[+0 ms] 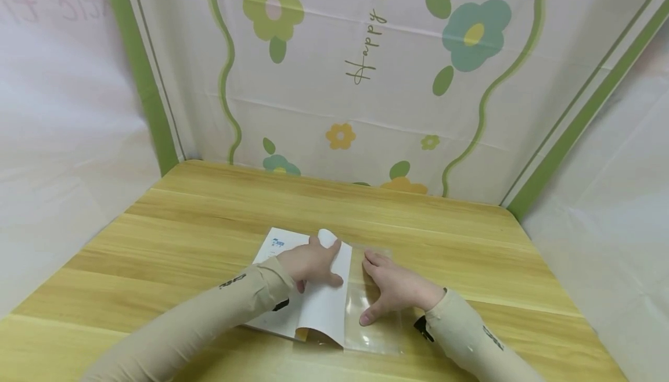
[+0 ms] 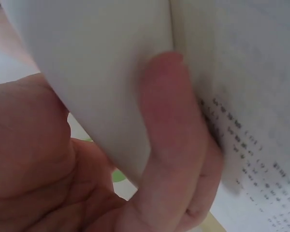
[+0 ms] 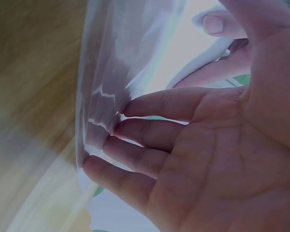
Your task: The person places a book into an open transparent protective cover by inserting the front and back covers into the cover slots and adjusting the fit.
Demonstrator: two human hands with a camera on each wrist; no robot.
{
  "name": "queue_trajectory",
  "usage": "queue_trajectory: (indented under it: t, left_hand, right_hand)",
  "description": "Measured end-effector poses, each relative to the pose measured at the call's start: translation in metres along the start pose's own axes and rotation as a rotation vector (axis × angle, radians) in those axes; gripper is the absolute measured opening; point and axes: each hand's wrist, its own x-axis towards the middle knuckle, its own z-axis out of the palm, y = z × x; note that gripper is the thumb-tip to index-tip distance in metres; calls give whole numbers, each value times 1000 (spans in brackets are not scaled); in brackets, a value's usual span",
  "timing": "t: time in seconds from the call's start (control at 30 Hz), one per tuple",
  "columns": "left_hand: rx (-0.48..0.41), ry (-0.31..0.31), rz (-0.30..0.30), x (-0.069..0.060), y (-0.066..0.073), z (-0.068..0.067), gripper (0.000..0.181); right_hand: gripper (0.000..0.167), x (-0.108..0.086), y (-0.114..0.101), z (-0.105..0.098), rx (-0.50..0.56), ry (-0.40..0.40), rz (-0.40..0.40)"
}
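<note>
A book [image 1: 280, 241] with printed white pages lies open on the table. Its white cover [image 1: 325, 309] stands partly raised and curved along the right side. My left hand [image 1: 310, 263] grips this cover, with fingers on both faces; in the left wrist view, bent fingers [image 2: 169, 111] press its inner side near the printed page [image 2: 256, 159]. To the right spreads a clear plastic sleeve [image 1: 373, 338], its left part meeting the cover. My right hand [image 1: 397, 286] rests on the sleeve, fingers spread and fairly straight; the right wrist view shows its fingertips [image 3: 94, 166] touching the shiny film.
The wooden table [image 1: 460, 242] extends on all sides of the book. A white curtain [image 1: 324, 97] with printed flowers hangs behind the far edge, and pale cloth [image 1: 611, 196] hangs at the right side.
</note>
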Motion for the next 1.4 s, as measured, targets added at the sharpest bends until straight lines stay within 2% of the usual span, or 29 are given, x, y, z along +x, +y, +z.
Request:
queue_trajectory:
  t: [0.2,0.53,0.77,0.9,1.07,1.4]
  left_hand:
    - [13,23,-3,-2,1,0,89]
    - [-28,43,68,-3,-6,4,89]
    - [-39,69,80,-2,-11,10,89]
    - [-38,88,92,-3,-12,11,89]
    - [-42,99,88,-4,-10,11,89]
    - [-40,109,76,-3,-9,13,88]
  right_hand:
    - [125,1,-2,-1,-1,0,-1]
    - [124,1,-1,-1,14,7,-8]
    - [131,-1,-1,0,-14,-19,-10]
    - [131,-2,-5,1,-26,-2,-10]
    - [128,-3,-7,1,-20,6,-12]
    - [128,-4,-6,1,-54,-30,-16]
